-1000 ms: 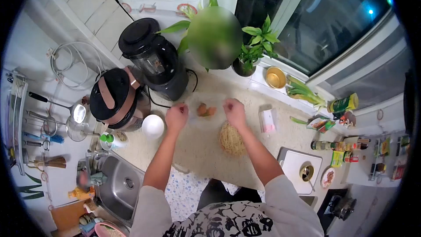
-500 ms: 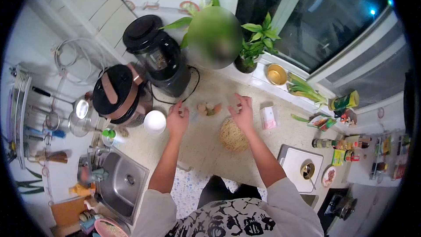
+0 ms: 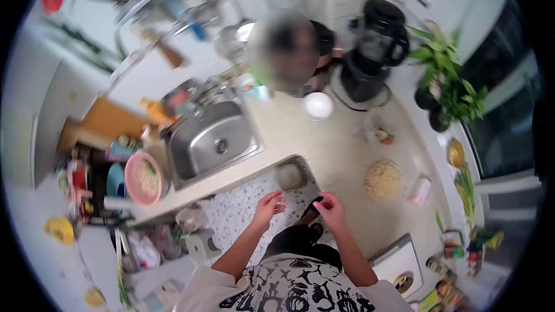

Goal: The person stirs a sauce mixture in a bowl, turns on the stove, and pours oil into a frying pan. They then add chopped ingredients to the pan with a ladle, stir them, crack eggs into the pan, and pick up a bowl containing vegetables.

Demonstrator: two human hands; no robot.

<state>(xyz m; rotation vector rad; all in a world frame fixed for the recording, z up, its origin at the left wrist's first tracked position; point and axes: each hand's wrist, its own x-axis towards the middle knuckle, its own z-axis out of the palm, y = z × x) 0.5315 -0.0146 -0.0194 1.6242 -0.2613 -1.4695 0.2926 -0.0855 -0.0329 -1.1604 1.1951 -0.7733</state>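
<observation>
Both of my hands hang over the floor in front of the counter. My left hand (image 3: 268,208) is loosely curled, its fingers apart and holding nothing I can see. My right hand (image 3: 332,210) has bent, parted fingers and also looks free of any object. On the counter (image 3: 341,196) to the right lies a round heap of pale noodles (image 3: 383,181), nearest to my right hand. Behind it is a clear bowl (image 3: 370,130) with a few pieces of food (image 3: 384,136). A white bowl (image 3: 318,106) stands further left.
At left is a steel sink (image 3: 219,133), with a pink basin (image 3: 143,178) of food beside it. A black blender (image 3: 373,52) stands at the back. A white cutting board (image 3: 399,268) and a pink-and-white packet (image 3: 420,190) lie to the right. A stool (image 3: 202,247) stands below the counter.
The view has turned left toward the sink. My hands have drawn back from beside the clear bowl and noodles, and are now in front of my body over the floor.
</observation>
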